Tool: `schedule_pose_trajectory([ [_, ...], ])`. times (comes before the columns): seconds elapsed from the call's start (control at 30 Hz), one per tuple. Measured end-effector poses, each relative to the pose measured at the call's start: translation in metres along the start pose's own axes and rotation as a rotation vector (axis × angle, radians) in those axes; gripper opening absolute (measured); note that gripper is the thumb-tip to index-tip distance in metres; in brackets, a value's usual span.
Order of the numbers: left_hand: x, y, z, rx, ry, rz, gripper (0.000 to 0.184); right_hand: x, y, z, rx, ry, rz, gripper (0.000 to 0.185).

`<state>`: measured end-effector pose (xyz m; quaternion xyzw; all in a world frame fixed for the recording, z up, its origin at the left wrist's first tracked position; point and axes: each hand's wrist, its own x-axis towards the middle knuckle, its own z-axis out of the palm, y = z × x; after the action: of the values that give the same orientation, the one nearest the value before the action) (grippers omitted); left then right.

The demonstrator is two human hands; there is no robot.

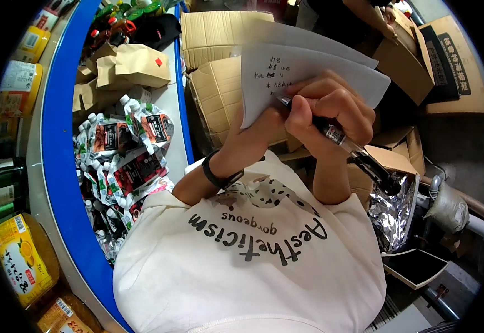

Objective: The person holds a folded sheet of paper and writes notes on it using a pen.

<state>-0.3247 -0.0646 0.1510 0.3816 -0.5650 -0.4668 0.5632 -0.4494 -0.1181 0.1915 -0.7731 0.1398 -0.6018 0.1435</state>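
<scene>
Handwritten paper list (256, 105) is held out just beyond the hem of the white T-shirt (242, 277), my landmark here. It shows overlapping layers; whether these are one folded sheet or several, I cannot tell. The left hand (264, 125) supports it from below at its near edge, most of its fingers hidden. The right hand (333, 108) is closed around a clear-barrelled pen (339, 137), tip at the lowest written line; actual contact is unclear.

Left of the T-shirt lie spouted pouches (153, 127); beyond it stand cardboard boxes (214, 89), and to its right is crumpled silver foil (392, 213).

I judge the paper light, limp and easily creased, likely to sag under pressure unless a palm backs it; the near edge suits a hold. The pen should be light, rigid and rather smooth, best pinched close to its tip.
</scene>
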Motion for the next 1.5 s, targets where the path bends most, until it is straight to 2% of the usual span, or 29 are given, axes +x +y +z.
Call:
schedule_pose_trajectory([
  [0.07,0.001,0.001,0.001,-0.151,0.009,-0.05,0.024,-0.002,0.006,0.003,0.026,0.062,-0.035,0.023],
  [0.13,0.001,0.001,0.005,-0.455,0.038,-0.145,0.024,-0.003,0.008,0.004,0.051,0.093,-0.047,0.022],
  [0.23,0.0,0.0,0.002,-0.369,0.002,-0.08,0.024,-0.003,0.007,0.004,0.046,0.095,-0.037,0.021],
  [0.3,-0.001,-0.002,0.0,-0.09,-0.002,-0.012,0.023,-0.003,0.006,0.004,-0.009,0.094,-0.035,0.021],
  [0.37,-0.001,-0.003,0.0,0.04,0.001,0.022,0.023,-0.002,0.008,0.005,0.008,0.083,-0.059,0.021],
  [0.5,-0.002,-0.003,-0.001,0.052,0.001,0.017,0.024,-0.001,0.002,0.001,0.012,0.016,-0.024,0.026],
  [0.57,-0.001,-0.002,0.0,-0.105,0.015,-0.047,0.024,-0.001,0.003,0.0,0.024,0.008,-0.019,0.026],
  [0.63,0.001,0.003,0.005,-0.449,0.052,-0.17,0.023,-0.001,0.003,0.0,0.035,0.008,-0.023,0.026],
  [0.8,0.0,0.002,0.001,-0.079,0.006,-0.036,0.022,-0.001,0.002,-0.001,0.006,0.001,-0.028,0.023],
  [0.9,-0.001,0.002,0.0,0.027,-0.001,-0.013,0.023,-0.001,0.002,-0.001,0.027,-0.007,-0.03,0.023],
  [1.1,0.0,0.003,0.001,-0.052,0.002,-0.025,0.023,-0.001,0.002,0.0,0.011,0.01,-0.027,0.023],
  [1.23,0.001,0.005,0.001,-0.236,0.008,-0.101,0.023,-0.002,0.003,-0.001,0.018,0.007,-0.016,0.023],
  [1.4,0.0,0.004,0.003,0.005,0.044,0.013,0.023,-0.003,0.003,-0.001,0.057,0.009,0.024,0.024],
  [1.5,-0.001,-0.007,0.002,-0.223,0.034,-0.059,0.024,-0.004,0.013,0.001,0.059,0.116,-0.036,0.019],
])
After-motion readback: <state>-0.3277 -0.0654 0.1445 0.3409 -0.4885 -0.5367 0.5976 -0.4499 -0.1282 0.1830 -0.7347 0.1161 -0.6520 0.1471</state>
